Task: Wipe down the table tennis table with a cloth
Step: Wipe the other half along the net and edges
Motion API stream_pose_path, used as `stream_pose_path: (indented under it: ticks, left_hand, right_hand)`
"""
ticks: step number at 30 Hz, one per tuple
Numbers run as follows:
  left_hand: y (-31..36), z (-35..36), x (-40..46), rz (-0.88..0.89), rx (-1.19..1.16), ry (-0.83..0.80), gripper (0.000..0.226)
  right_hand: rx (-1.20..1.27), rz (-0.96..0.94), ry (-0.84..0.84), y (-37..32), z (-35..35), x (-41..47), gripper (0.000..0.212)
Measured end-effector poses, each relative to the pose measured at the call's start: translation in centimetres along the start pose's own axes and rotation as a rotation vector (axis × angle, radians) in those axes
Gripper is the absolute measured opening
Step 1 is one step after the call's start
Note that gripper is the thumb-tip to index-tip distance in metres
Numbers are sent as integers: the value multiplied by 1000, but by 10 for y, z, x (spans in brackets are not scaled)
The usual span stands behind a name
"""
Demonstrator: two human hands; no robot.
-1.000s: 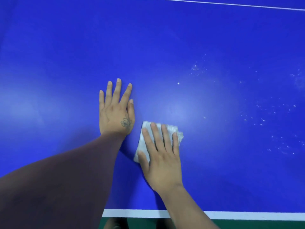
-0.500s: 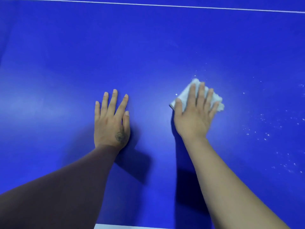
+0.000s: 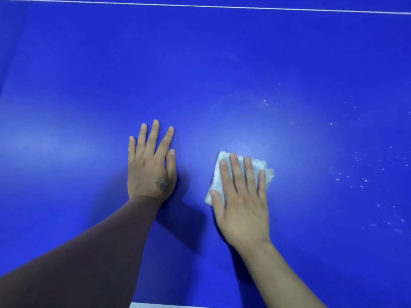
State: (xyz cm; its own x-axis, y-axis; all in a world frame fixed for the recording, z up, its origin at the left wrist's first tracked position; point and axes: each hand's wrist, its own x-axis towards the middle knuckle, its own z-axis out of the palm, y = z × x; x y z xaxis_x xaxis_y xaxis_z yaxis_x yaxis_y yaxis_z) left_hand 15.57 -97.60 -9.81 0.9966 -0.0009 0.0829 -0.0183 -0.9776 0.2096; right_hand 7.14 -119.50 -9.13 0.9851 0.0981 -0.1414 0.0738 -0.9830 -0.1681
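Here the right hand (image 3: 242, 203) lies flat on a folded white cloth (image 3: 262, 172), fingers straight and slightly spread, pressing it against the blue bench (image 3: 89, 74) rather than clutching it; that flat grip probably suits wiping, since it spreads pressure over the whole pad and lets the cloth slide with the palm. The cloth sits near the middle of the view, just right of centre, with its far edge and its left corner showing beyond the fingers and thumb. The left hand (image 3: 151, 165) rests beside it, apart from the cloth, palm down and fingers extended, holding nothing; it looks like a brace that steadies the person while leaning over the surface. A dark sleeve (image 3: 77, 263) covers that arm to the wrist. White specks (image 3: 360, 181) lie scattered well to the right of the cloth, so that part appears not yet wiped, and the cloth is likely to be needed there. A thin white line (image 3: 200, 6) crosses the far part of the surface, and a strip of white edge (image 3: 160, 305) shows at the bottom. Much of the cloth is hidden under the palm, so its full shape and how many layers it has cannot be told. The bench runs out of view on every side, and faint smears near the glare are too soft to read.
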Motion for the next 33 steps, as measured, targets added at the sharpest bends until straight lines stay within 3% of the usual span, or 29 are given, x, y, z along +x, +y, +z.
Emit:
stream_pose_path:
  ticks: [4,9,11,15,20,24,28,33]
  left_hand:
    - [-1,0,-1,-14,-25,-5,55]
    - [0,1,0,-12,-31,3,54]
    - [0,2,0,-7,-27,3,54]
    - [-2,1,1,6,-15,1,54]
    - [0,-1,1,-43,-66,-14,58]
    - [1,-2,1,-59,-93,-19,57]
    - [5,-3,17,-135,-131,107,42]
    - [14,1,82,-109,-178,168,35]
  right_hand:
    - [-11,181,21,52,-13,23,70]
    - [90,392,96,80,-27,132,72]
    - [121,381,90,70,-29,171,76]
    - [90,181,54,21,-26,210,77]
    - [47,-123,87,-36,-10,169,75]
    - [14,-213,41,-25,-7,88,71]
    - [13,-127,56,39,-13,34,72]
    - [-18,142,86,107,-30,84,72]
